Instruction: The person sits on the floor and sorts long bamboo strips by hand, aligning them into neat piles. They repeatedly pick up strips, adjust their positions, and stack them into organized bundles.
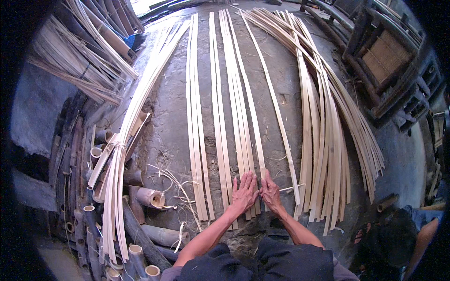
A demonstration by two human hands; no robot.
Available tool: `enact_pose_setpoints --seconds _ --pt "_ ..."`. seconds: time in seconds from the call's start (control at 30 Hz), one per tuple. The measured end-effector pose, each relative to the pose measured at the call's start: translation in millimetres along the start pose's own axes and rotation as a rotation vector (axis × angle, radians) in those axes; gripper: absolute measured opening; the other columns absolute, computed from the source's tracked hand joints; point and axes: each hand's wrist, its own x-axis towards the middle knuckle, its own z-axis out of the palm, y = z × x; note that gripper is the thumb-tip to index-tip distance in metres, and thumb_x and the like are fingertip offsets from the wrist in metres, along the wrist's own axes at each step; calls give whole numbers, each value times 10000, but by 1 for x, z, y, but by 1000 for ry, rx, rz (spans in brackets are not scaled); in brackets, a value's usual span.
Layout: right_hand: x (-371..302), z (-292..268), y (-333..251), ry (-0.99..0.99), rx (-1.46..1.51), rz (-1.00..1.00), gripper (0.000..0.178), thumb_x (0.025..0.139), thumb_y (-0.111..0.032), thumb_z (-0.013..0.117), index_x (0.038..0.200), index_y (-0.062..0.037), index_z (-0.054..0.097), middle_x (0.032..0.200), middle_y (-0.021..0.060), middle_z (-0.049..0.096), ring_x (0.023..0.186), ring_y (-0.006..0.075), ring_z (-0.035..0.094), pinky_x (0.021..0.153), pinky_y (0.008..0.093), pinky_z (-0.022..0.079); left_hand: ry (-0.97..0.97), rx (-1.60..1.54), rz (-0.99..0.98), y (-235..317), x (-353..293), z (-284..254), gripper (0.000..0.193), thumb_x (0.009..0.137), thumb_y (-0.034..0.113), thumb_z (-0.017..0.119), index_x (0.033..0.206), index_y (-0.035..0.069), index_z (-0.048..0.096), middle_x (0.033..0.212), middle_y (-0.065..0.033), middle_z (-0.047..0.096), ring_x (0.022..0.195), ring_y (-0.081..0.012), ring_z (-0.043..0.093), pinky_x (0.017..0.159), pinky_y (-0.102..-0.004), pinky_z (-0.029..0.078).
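Long pale bamboo strips (236, 117) lie lengthwise on the floor in front of me. My left hand (244, 193) rests flat on the near part of the middle group, fingers stretched out. Close beside it, my right hand (271, 193) has its fingers curled around the near part of a single bamboo strip (253, 126) at the right side of that group; its fingertips are partly hidden. Another lone strip (276, 107) runs to the right of my hands. Two narrow groups of strips (193, 117) lie to the left.
A thick pile of strips (323, 164) fans out at right. At left, a tied bundle (119, 145) rests over cut bamboo tubes (151, 197). Thin shavings (180, 187) litter the floor (164, 122). A bamboo chair (389, 56) stands far right; part of another person (398, 239) shows near right.
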Motion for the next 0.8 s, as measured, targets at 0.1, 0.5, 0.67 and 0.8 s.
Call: enact_pose_setpoints --seconds 0.1,0.5,0.67,0.8 --pt "5 12 18 -7 -80 -45 527 1005 -278 453 1475 -99 295 678 64 568 556 119 545 500 289 465 11 5 4 0 2 4 661 951 428 434 1493 97 249 1580 -94 140 1466 -246 81 1140 -557 38" --pt "-17 8 -15 -15 171 67 528 1007 -272 454 1474 -80 297 656 17 573 521 62 492 476 223 447 33 -8 10 -6 -2 7 678 937 360 461 1503 81 211 1590 -69 111 1471 -225 54 1142 -548 17" --pt "-17 19 -5 189 2 -94 478 991 -307 471 1416 -94 419 729 152 618 589 153 570 571 338 493 -10 -14 0 -6 0 7 670 943 341 445 1507 79 195 1590 -72 108 1471 -229 56 1147 -543 25" --pt "-13 7 -11 12 -127 80 457 985 -297 473 1394 -95 443 770 269 589 641 297 646 600 392 489 49 44 28 -7 -2 8 660 940 326 442 1501 71 207 1587 -76 123 1470 -232 69 1149 -534 43"
